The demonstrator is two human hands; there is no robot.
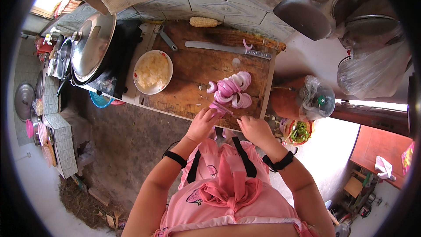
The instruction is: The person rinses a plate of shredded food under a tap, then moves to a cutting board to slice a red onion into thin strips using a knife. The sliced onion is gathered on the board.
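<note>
My right hand (255,129) is closed on the handle of a small knife (224,108), near the front edge of a worn wooden cutting board (187,69). The knife's blade lies against a piece of red onion (216,106), which the fingers of my left hand (204,122) press on the board. Just beyond, cut red onion slices (230,87) lie in a loose pile. To the left, a plate (153,90) holds pale yellow chopped food. A long knife (217,47) lies flat near the back of the board, with a curved onion piece by its handle, and a peeler (167,38) lies beside it.
A corn cob (204,22) lies behind the board by the tiled wall. A lidded wok (93,47) stands on the stove at left. Right of the board are a large clear plastic bottle (320,102) and, lower, a container of green scraps (300,132). A metal wok spatula (306,16) hangs upper right.
</note>
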